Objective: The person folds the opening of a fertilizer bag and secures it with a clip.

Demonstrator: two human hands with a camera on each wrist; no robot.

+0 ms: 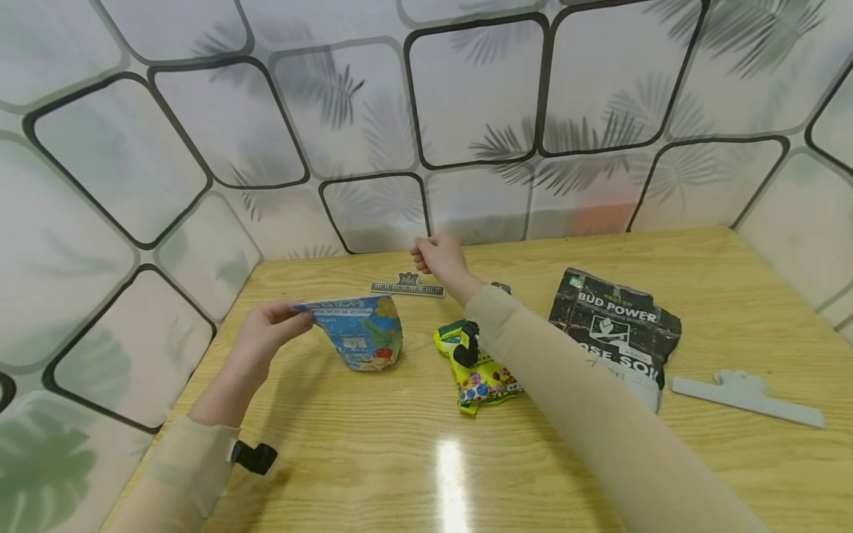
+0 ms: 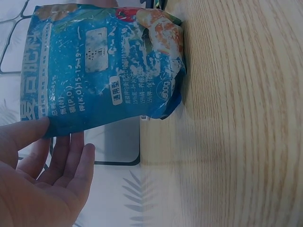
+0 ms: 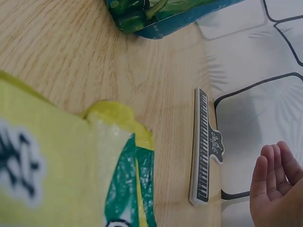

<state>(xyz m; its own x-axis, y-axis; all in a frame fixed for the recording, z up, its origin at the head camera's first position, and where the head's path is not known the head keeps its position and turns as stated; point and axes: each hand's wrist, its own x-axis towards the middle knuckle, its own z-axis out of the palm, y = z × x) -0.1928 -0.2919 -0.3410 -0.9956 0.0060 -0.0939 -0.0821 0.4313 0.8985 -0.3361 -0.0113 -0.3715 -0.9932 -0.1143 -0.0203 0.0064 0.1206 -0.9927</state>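
My left hand (image 1: 269, 329) pinches the top corner of a blue fertilizer bag (image 1: 363, 333) between thumb and fingers. In the left wrist view the bag (image 2: 104, 61) stands with its base at the wood, printed with text and fruit pictures. My right hand (image 1: 443, 259) is raised near the back of the table, holding nothing; its fingers look loosely bent in the right wrist view. Nearest it lies a long clip (image 1: 408, 287) with a piano-key pattern. Below the right wrist, a yellow and green bag (image 1: 476, 377) is partly hidden by the forearm.
A black soil bag (image 1: 609, 326) lies to the right, partly behind the right sleeve. Farther right is a plain white long clip (image 1: 746, 396). Patterned cloth (image 1: 480, 96) rises behind the wooden table (image 1: 373, 459) and along both sides.
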